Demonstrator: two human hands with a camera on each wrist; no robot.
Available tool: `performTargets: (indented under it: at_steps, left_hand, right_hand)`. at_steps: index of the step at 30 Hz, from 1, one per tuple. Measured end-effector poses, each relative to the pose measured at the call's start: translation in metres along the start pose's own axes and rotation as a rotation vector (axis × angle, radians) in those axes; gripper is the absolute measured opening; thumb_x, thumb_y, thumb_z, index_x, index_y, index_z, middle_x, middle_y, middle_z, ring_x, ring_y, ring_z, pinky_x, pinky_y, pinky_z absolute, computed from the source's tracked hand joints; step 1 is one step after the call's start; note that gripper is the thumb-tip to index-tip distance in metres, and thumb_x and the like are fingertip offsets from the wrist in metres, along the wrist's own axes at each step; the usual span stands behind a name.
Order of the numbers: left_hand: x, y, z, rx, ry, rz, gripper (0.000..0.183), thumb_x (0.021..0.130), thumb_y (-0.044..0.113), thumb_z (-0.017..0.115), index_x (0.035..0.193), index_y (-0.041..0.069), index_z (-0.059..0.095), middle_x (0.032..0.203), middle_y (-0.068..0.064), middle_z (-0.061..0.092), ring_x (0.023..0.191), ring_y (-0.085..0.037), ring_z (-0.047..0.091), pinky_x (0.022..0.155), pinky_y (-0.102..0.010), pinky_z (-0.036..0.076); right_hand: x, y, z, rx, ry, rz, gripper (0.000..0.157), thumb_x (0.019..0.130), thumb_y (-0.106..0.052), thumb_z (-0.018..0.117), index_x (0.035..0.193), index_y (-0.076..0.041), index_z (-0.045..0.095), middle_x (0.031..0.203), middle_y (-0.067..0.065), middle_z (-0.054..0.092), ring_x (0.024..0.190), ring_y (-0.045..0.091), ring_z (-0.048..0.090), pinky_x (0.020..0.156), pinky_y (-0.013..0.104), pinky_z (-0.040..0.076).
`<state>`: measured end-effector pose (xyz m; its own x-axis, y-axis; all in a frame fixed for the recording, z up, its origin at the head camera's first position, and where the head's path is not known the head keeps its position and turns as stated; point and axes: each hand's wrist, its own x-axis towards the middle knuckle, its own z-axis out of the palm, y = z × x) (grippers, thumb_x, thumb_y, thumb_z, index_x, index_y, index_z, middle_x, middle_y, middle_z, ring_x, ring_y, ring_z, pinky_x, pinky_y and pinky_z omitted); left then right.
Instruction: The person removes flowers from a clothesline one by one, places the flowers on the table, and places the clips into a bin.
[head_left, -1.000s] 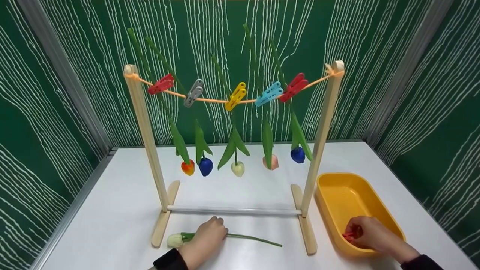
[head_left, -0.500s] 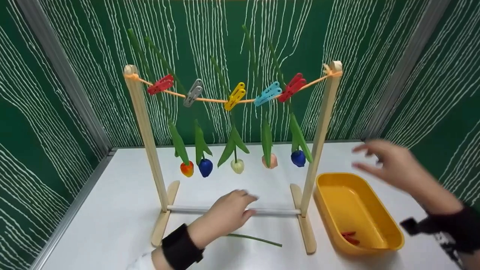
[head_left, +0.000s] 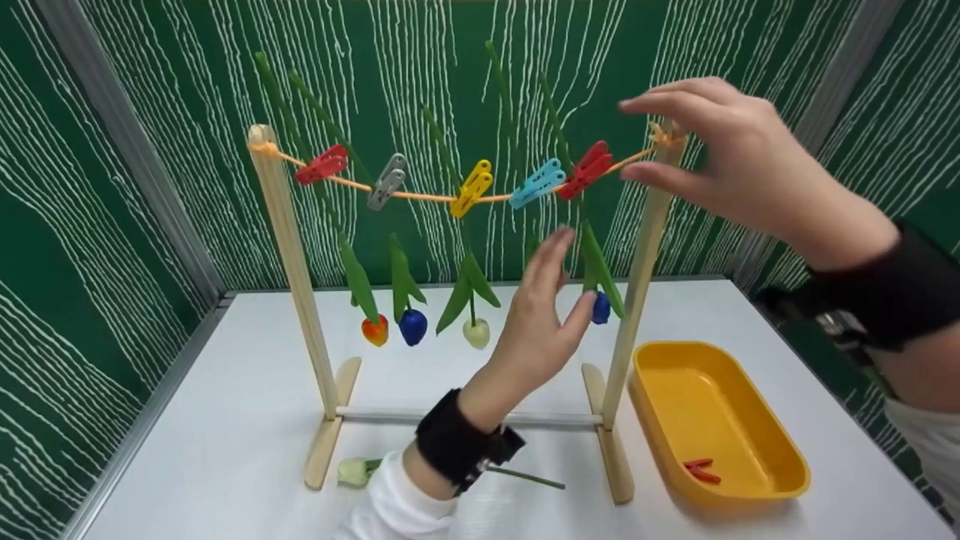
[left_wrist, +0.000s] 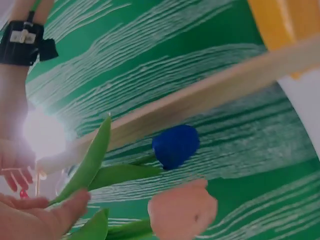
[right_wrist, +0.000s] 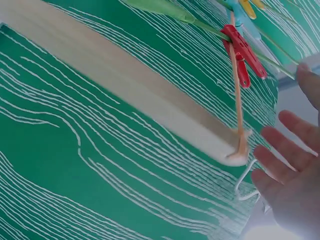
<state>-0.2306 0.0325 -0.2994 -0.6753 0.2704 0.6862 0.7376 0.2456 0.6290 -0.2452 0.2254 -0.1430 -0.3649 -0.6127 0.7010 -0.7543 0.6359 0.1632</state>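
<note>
Right hand [head_left: 757, 161], upper right: grip spread wide, holding nothing, near rightmost red clothespin [head_left: 587, 171] on orange line [head_left: 427, 197]. Left hand [head_left: 536, 326], centre: fingers extended, thumb apart, near hanging blue tulip [head_left: 601, 308]; contact unclear. Yellow tray [head_left: 697, 405], lower right.

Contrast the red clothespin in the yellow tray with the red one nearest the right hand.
The tray clothespin lies loose in the yellow tray; the line clothespin is clipped to the orange cord. The tray clothespin grips no stem, while the line clothespin holds a green stem. Both are red.
</note>
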Motion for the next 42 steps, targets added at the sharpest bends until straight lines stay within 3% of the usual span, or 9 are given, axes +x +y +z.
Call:
performTargets:
  at_steps: [2, 5, 8, 11, 14, 18, 25, 33, 42]
  left_hand:
    - [0.011, 0.001, 0.006, -0.066, 0.034, -0.060, 0.066, 0.094, 0.007, 0.056, 0.149, 0.005, 0.021, 0.155, -0.008, 0.022, 0.138, -0.015, 0.032, 0.104, -0.021, 0.035]
    - [0.025, 0.001, 0.015, -0.163, 0.065, -0.130, 0.067, 0.095, 0.008, 0.055, 0.150, 0.008, 0.018, 0.154, -0.006, 0.027, 0.138, -0.014, 0.033, 0.105, -0.021, 0.034]
    - [0.035, -0.002, 0.023, -0.225, 0.105, -0.148, 0.058, 0.096, 0.013, 0.055, 0.147, 0.010, 0.028, 0.142, -0.004, 0.045, 0.128, -0.011, 0.046, 0.102, -0.018, 0.037]
    - [0.041, -0.006, 0.031, -0.226, 0.180, -0.119, 0.042, 0.097, 0.020, 0.053, 0.137, 0.011, 0.042, 0.116, -0.003, 0.060, 0.104, -0.006, 0.056, 0.091, -0.016, 0.045]
    - [0.044, -0.008, 0.038, -0.231, 0.240, -0.073, 0.028, 0.098, 0.019, 0.051, 0.125, 0.010, 0.051, 0.092, -0.004, 0.060, 0.082, -0.005, 0.055, 0.076, -0.016, 0.050]
    - [0.045, -0.010, 0.042, -0.255, 0.271, -0.020, 0.020, 0.099, 0.012, 0.047, 0.117, 0.007, 0.053, 0.081, -0.006, 0.056, 0.069, -0.009, 0.054, 0.063, -0.018, 0.050]
    - [0.044, -0.013, 0.041, -0.271, 0.279, -0.016, 0.019, 0.099, 0.012, 0.047, 0.117, 0.007, 0.054, 0.078, -0.006, 0.054, 0.066, -0.014, 0.055, 0.061, -0.021, 0.051]
    - [0.039, -0.014, 0.041, -0.216, 0.262, -0.007, 0.019, 0.098, 0.009, 0.048, 0.116, 0.008, 0.054, 0.080, -0.006, 0.055, 0.068, -0.011, 0.054, 0.062, -0.019, 0.051]
    - [0.021, -0.015, 0.036, -0.236, 0.179, -0.016, 0.019, 0.098, 0.006, 0.048, 0.115, 0.005, 0.055, 0.081, -0.009, 0.054, 0.066, -0.010, 0.053, 0.062, -0.019, 0.050]
  right_hand:
    - [0.012, -0.002, 0.003, -0.007, -0.071, -0.009, 0.058, 0.075, -0.012, 0.078, 0.128, -0.003, 0.057, 0.120, 0.017, 0.061, 0.101, 0.032, 0.058, 0.094, 0.028, 0.048]
    - [0.025, -0.003, 0.006, -0.012, -0.201, -0.017, 0.054, 0.078, -0.015, 0.077, 0.127, -0.002, 0.058, 0.111, 0.018, 0.065, 0.095, 0.032, 0.059, 0.080, 0.047, 0.053]
    - [0.034, -0.003, 0.008, -0.005, -0.300, -0.009, 0.044, 0.083, -0.018, 0.073, 0.122, -0.001, 0.061, 0.103, 0.016, 0.068, 0.089, 0.031, 0.062, 0.076, 0.045, 0.054]
    - [0.040, -0.001, 0.008, -0.010, -0.362, 0.005, 0.032, 0.086, -0.019, 0.070, 0.113, -0.002, 0.067, 0.099, 0.014, 0.070, 0.082, 0.028, 0.064, 0.071, 0.040, 0.055]
    - [0.043, 0.003, 0.006, -0.019, -0.410, 0.021, 0.024, 0.086, -0.019, 0.070, 0.105, -0.004, 0.070, 0.094, 0.011, 0.071, 0.074, 0.023, 0.063, 0.066, 0.032, 0.054]
    - [0.044, 0.003, 0.004, -0.019, -0.446, 0.069, 0.020, 0.086, -0.019, 0.070, 0.102, -0.007, 0.072, 0.093, 0.010, 0.071, 0.077, 0.022, 0.060, 0.066, 0.032, 0.052]
    - [0.044, 0.002, 0.006, 0.008, -0.422, 0.102, 0.016, 0.086, -0.015, 0.069, 0.099, -0.006, 0.073, 0.092, 0.012, 0.069, 0.092, 0.028, 0.055, 0.074, 0.046, 0.052]
    - [0.040, 0.004, 0.005, 0.026, -0.307, 0.072, 0.015, 0.085, -0.012, 0.071, 0.097, -0.003, 0.074, 0.094, 0.014, 0.068, 0.098, 0.027, 0.056, 0.072, 0.041, 0.050]
    - [0.037, 0.008, 0.000, 0.083, -0.161, 0.118, 0.016, 0.084, -0.010, 0.071, 0.097, -0.001, 0.074, 0.103, 0.014, 0.065, 0.097, 0.025, 0.054, 0.073, 0.008, 0.034]
